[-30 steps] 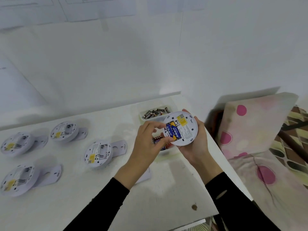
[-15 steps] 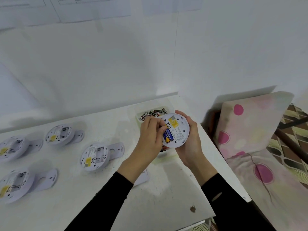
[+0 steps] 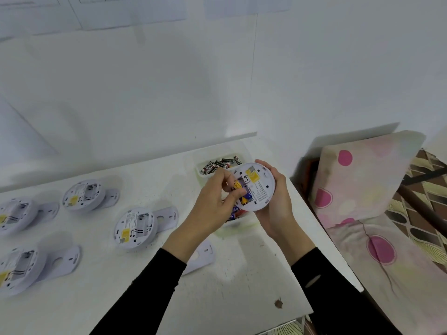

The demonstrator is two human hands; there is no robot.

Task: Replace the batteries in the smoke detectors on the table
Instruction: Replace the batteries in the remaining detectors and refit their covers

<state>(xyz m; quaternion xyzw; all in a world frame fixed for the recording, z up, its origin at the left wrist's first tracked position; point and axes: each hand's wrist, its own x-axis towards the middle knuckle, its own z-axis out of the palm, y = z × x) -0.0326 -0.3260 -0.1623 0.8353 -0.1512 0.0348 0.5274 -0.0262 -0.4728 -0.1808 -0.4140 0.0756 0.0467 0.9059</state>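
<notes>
My right hand [image 3: 278, 201] cups a round white smoke detector [image 3: 258, 187], back side up, above the table's far right. My left hand [image 3: 212, 204] pinches a blue and yellow battery [image 3: 238, 186] at the detector's open compartment. A second blue battery [image 3: 246, 198] lies in the compartment. Several other detectors lie back side up on the white table [image 3: 229, 298]: one at centre left [image 3: 134, 228], one behind it [image 3: 83, 194], and two at the left edge [image 3: 14, 217] [image 3: 19, 269].
A white tray [image 3: 200, 171] of dark batteries [image 3: 221, 164] stands behind my hands, and blue batteries [image 3: 233, 213] show under the held detector. A loose mounting plate [image 3: 202, 258] lies under my left forearm. Spotted cushions [image 3: 362, 175] stand beyond the table's right edge.
My left hand's fingers have shifted at the compartment and now pinch one battery, lifted partly out. The held detector has stayed in my right hand, tilted slightly.
</notes>
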